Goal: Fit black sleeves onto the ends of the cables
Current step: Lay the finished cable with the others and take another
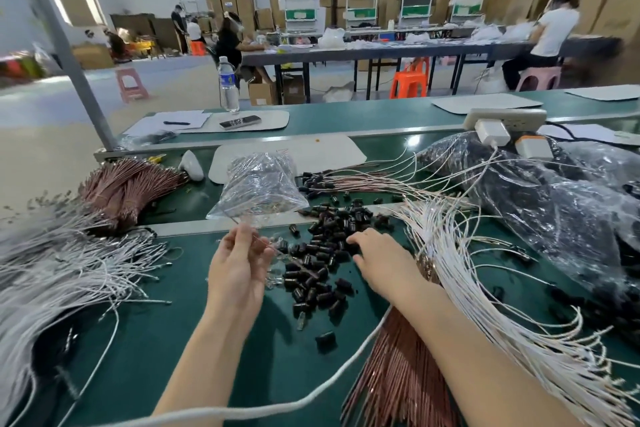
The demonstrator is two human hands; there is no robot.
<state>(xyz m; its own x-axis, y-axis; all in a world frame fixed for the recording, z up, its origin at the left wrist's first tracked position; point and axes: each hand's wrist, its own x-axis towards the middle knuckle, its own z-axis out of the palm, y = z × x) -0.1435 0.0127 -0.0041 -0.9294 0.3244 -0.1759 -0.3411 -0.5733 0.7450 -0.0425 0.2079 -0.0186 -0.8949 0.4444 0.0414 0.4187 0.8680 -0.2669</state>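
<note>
Holds the left hand [239,271] up over the desk's near middle, palm turned inward, thumb and fingertips pinching a thin cable [265,242]. Reaches the right hand [381,255] forward, palm down, fingers loosely extended onto the black sleeves [322,250]. Angles both bare forearms in from the near edge.

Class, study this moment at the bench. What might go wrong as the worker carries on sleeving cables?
1. The right hand reaches into loose sleeves. Some lie scattered, so more may get knocked away.
2. Its forearm crosses the copper cables beside the white cables. A sweep might tangle them.
3. The left hand pinches a thin cable, which may bend when a sleeve is pushed on.
</note>
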